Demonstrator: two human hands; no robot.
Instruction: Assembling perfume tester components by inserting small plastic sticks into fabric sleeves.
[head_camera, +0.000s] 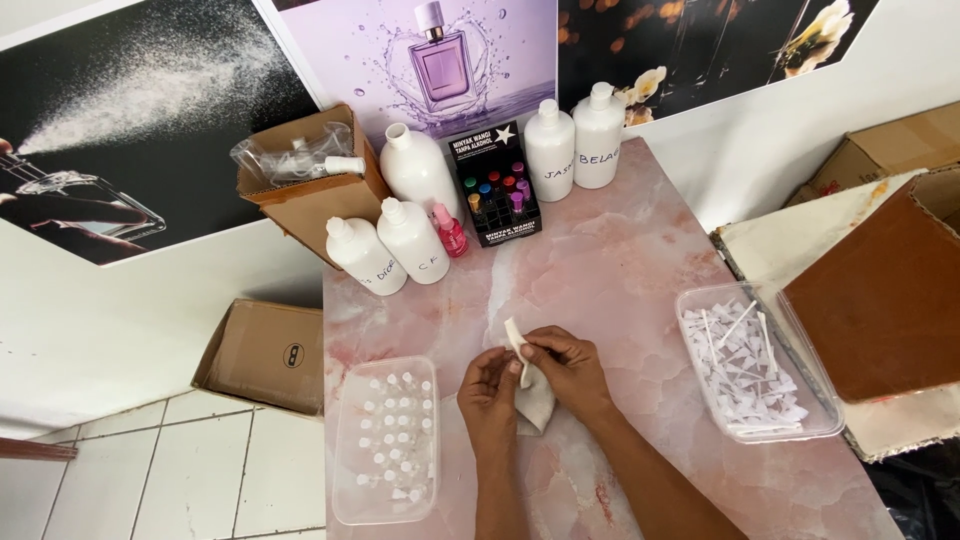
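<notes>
Head view, looking down on the pink marbled table (640, 270). I see both hands together at the near centre of the tabletop. My left hand (490, 395) has its fingers curled inward, the thumb and fingertips pinching the left edge of a small white cloth (535, 400). My right hand (570, 370) meets it from the right, thumb and forefinger pressed together on the upper part of the same cloth. The cloth is folded between the two hands; one corner stands up above the fingers, and the lower end hangs down to the table surface. I cannot tell whether anything is wrapped inside it.

Just left of the left hand lies a clear plastic tray (345, 500) filled with small clear vials with white caps. Well apart to the right stands a second clear tray (700, 300) holding white sprayer tops with thin tubes.

Along the far edge stand six white plastic bottles (418, 165), a small pink spray bottle (450, 232) and a black display box (495, 230) of coloured-cap vials. A cardboard box (310, 200) holding clear bagged parts sits at the far-left corner.
</notes>
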